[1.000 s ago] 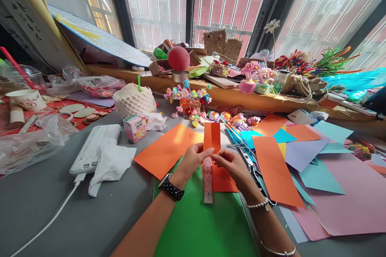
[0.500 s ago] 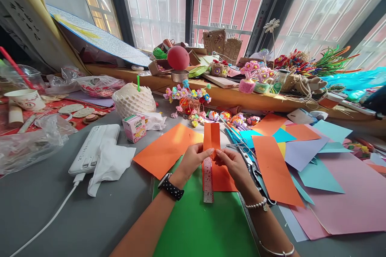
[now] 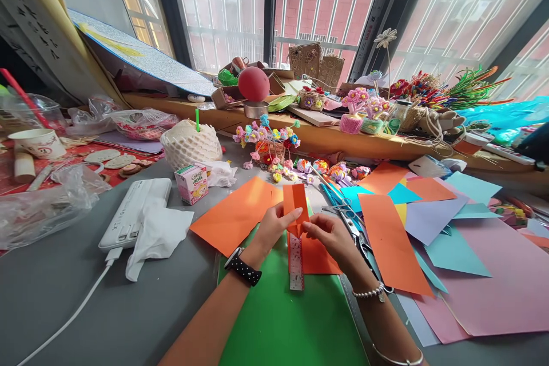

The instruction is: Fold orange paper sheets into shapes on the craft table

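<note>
Between my hands is a folded strip of orange paper (image 3: pixel 294 200), upright, with a crease down its length. My left hand (image 3: pixel 274 227) grips its left side, thumb across the front. At the strip's lower right, the thumb and fingertips of my right hand (image 3: pixel 328 234) pinch its bottom end. Under the hands a clear ruler with pink print (image 3: pixel 295 266) lies over another orange sheet (image 3: pixel 319 257) on the green mat (image 3: pixel 283 320). Just right of my right hand are the scissors (image 3: pixel 358 234).
Orange, blue, purple and pink sheets (image 3: pixel 506 274) overlap at the right. A larger orange sheet (image 3: pixel 235 211) lies left of the hands. A white power bank (image 3: pixel 132 211) with cable, a small pink box (image 3: pixel 191 184) and a netted coconut (image 3: pixel 191 146) stand further left. Crafted flowers (image 3: pixel 270 143) are behind.
The orange strip has tilted and shifted slightly left and down. My right fingers have slid down to its lower end, while my left thumb now lies further up across its front.
</note>
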The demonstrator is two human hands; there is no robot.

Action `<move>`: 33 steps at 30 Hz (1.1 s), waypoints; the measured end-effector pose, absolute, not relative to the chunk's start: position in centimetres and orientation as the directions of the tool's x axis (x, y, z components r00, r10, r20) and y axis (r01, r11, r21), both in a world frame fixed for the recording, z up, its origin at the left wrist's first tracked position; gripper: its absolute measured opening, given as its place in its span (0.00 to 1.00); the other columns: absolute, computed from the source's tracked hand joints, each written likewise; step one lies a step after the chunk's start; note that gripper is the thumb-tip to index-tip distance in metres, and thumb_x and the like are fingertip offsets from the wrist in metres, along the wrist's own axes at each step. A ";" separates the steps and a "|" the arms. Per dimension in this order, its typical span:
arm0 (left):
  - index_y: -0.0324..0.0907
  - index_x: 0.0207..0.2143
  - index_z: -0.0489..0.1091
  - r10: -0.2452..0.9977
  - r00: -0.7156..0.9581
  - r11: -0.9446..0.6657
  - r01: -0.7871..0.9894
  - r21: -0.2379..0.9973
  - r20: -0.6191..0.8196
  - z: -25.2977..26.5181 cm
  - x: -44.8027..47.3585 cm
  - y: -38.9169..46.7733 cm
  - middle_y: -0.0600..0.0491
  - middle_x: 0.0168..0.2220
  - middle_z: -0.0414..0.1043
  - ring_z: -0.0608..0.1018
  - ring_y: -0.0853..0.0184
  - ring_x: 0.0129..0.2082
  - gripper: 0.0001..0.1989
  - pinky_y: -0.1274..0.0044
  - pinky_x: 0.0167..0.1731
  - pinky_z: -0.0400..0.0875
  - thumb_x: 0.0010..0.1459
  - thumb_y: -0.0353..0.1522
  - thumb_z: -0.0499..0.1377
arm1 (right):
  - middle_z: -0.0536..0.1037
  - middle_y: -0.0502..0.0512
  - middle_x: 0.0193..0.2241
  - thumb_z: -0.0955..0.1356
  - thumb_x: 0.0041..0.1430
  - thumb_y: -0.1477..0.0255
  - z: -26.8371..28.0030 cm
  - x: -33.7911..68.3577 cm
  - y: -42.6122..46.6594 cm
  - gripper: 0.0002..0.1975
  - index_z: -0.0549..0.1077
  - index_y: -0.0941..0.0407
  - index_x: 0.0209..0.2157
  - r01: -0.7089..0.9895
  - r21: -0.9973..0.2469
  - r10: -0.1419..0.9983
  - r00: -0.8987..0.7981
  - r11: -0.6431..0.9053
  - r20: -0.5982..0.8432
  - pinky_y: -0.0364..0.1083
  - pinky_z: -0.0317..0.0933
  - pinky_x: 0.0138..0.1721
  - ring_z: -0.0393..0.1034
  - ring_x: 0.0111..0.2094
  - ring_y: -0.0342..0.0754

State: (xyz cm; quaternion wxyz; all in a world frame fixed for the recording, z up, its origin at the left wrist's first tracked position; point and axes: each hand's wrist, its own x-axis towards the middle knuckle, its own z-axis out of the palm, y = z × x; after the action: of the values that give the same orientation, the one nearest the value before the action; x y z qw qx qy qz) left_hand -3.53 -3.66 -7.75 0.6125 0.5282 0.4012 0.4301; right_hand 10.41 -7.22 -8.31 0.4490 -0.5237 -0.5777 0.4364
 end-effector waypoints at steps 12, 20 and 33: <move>0.34 0.32 0.71 0.890 0.454 0.043 -0.003 0.999 -0.037 -8.1 -3.4 -3.9 0.47 0.31 0.72 0.72 0.64 0.31 0.20 0.78 0.27 0.65 0.42 0.42 0.60 | 0.71 0.52 0.23 0.65 0.48 0.59 -8.3 10.6 -7.1 0.14 0.69 0.57 0.23 0.291 -0.948 0.940 0.268 0.130 0.211 0.44 0.60 0.28 0.66 0.27 0.46; 0.36 0.32 0.71 0.872 0.488 -0.001 0.091 0.996 -0.044 -8.6 -3.4 -3.9 0.48 0.31 0.72 0.72 0.64 0.31 0.19 0.79 0.27 0.64 0.45 0.43 0.58 | 0.74 0.54 0.27 0.66 0.48 0.63 -8.7 10.2 -7.2 0.11 0.69 0.57 0.28 0.275 -0.951 0.936 0.274 0.143 0.221 0.45 0.62 0.30 0.68 0.29 0.47; 0.36 0.25 0.69 0.900 0.436 0.000 0.041 0.999 -0.018 -8.7 -3.2 -3.5 0.52 0.22 0.69 0.70 0.67 0.25 0.16 0.78 0.25 0.63 0.44 0.42 0.58 | 0.73 0.54 0.29 0.63 0.52 0.69 -8.9 10.2 -7.4 0.07 0.70 0.56 0.32 0.481 -0.839 0.843 0.314 0.255 0.437 0.45 0.63 0.32 0.67 0.30 0.45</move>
State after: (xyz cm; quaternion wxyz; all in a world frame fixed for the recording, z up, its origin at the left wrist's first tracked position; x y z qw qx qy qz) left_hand -3.21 -3.52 -8.71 0.5914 0.6067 0.3875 0.3633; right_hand 10.15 -7.35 -8.90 0.5574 -0.5883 -0.5629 0.1624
